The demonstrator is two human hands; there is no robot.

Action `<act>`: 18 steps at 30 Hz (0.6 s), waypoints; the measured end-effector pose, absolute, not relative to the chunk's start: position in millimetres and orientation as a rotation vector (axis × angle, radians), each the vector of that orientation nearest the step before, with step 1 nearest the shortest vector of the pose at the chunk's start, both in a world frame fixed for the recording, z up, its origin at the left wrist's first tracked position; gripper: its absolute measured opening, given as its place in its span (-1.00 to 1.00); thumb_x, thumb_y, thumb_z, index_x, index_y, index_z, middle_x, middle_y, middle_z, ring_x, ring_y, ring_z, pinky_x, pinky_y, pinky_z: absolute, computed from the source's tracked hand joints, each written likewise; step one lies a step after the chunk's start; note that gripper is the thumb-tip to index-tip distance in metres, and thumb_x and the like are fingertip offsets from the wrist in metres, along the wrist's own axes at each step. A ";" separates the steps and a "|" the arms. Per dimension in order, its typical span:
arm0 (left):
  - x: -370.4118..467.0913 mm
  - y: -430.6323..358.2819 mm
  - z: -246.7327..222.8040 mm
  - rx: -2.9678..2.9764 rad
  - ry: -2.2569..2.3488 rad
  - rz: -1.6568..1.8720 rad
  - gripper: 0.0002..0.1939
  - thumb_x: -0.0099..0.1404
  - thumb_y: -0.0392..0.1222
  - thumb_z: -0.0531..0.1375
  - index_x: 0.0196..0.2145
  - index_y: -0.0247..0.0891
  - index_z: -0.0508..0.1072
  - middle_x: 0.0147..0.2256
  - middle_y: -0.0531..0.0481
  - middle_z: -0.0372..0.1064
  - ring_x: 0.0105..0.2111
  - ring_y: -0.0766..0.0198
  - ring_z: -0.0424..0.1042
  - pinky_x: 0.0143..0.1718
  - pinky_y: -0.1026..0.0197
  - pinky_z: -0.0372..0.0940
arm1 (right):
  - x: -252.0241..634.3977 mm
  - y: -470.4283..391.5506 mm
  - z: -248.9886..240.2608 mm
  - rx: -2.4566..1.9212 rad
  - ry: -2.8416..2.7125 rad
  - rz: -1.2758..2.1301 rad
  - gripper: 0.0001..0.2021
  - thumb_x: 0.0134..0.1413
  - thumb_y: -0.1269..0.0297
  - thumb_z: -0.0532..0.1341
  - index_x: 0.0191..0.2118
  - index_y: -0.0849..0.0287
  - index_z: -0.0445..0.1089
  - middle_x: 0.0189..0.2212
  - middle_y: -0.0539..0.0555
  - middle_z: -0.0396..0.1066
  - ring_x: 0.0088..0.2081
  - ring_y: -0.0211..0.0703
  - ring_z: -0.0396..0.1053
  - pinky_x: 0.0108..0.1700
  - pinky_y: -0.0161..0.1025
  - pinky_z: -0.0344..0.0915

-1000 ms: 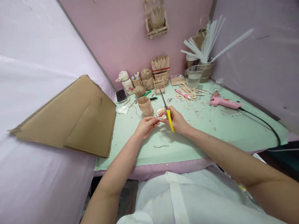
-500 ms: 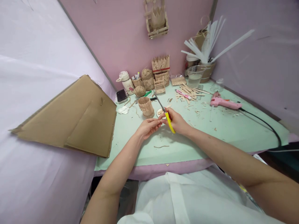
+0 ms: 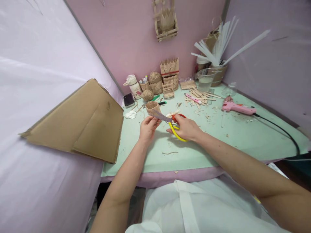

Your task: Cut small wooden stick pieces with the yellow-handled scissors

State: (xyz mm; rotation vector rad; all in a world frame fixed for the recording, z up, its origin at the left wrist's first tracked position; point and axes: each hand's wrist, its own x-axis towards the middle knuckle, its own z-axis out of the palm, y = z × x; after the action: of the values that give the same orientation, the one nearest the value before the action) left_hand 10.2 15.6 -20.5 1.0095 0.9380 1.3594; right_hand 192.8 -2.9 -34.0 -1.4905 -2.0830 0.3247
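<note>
My right hand (image 3: 189,128) grips a pair of scissors (image 3: 168,120) with one yellow and one red handle. Their blades point left, over the fingertips of my left hand (image 3: 147,130). Those left fingers are pinched together; whatever lies between them is too small to make out. Just behind the blades stands a cup covered in wooden pieces (image 3: 151,106), its lower part hidden by the hand and scissors. A short piece of twine (image 3: 170,153) lies on the table in front of my hands.
Right of the hands, a pink glue gun (image 3: 239,108) trails a black cord. Craft sticks (image 3: 199,97) and a pink cutter (image 3: 193,98) lie behind. Twine balls (image 3: 147,95), a bottle (image 3: 134,86) and a phone (image 3: 128,100) line the back. Cardboard (image 3: 97,119) leans at left.
My hands have moved apart, the left one going left and up. The scissors have swung from pointing up and away to pointing left across my left fingertips, with their handles spread.
</note>
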 end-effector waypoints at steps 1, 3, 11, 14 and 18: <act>10.4 15.5 -20.8 1.017 0.937 1.362 -0.80 -0.05 -0.17 0.33 -0.47 -0.28 0.42 -0.47 0.07 0.38 -0.40 0.40 0.39 -0.31 0.31 0.26 | 192.4 -3.1 -34.0 -1.499 -2.092 0.322 -0.58 -0.11 -0.04 0.21 -0.16 0.09 0.22 -0.31 0.08 0.43 -0.36 -0.06 0.37 -0.45 -0.25 0.08; 10.6 15.2 -21.3 1.026 0.934 1.367 -0.80 -0.05 -0.16 0.33 -0.46 -0.28 0.42 -0.46 0.06 0.39 -0.39 0.40 0.38 -0.31 0.32 0.25 | 191.9 -3.3 -34.3 -1.511 -2.103 0.322 -0.58 -0.11 -0.06 0.21 -0.17 0.08 0.22 -0.31 0.08 0.43 -0.36 -0.06 0.38 -0.45 -0.25 0.08; 11.3 14.6 -22.7 1.037 0.920 1.361 -0.78 -0.06 -0.13 0.34 -0.45 -0.26 0.43 -0.42 0.07 0.39 -0.38 0.41 0.38 -0.28 0.32 0.25 | 191.1 -4.3 -33.2 -1.503 -2.112 0.304 -0.57 -0.09 -0.10 0.19 -0.19 0.09 0.21 -0.30 0.07 0.44 -0.36 -0.06 0.38 -0.47 -0.27 0.04; 11.4 15.1 -23.8 1.040 0.915 1.357 -0.77 -0.05 -0.14 0.33 -0.44 -0.26 0.42 -0.41 0.06 0.40 -0.36 0.39 0.39 -0.27 0.31 0.26 | 190.8 -4.4 -32.3 -1.518 -2.116 0.307 -0.58 -0.09 -0.10 0.19 -0.21 0.09 0.21 -0.31 0.07 0.45 -0.36 -0.06 0.39 -0.48 -0.27 0.03; 11.3 15.7 -24.9 1.046 0.935 1.360 -0.77 -0.05 -0.14 0.32 -0.44 -0.26 0.41 -0.40 0.04 0.41 -0.33 0.35 0.40 -0.26 0.29 0.27 | 190.7 -4.3 -31.8 -1.532 -2.116 0.298 -0.59 -0.10 -0.09 0.20 -0.21 0.09 0.22 -0.32 0.08 0.45 -0.37 -0.06 0.39 -0.47 -0.27 0.03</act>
State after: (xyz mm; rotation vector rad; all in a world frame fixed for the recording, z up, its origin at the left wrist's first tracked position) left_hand 11.3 15.7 -24.9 1.0464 0.9351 1.3603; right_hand 190.7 -4.3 -31.8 -1.5325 -2.1163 0.2985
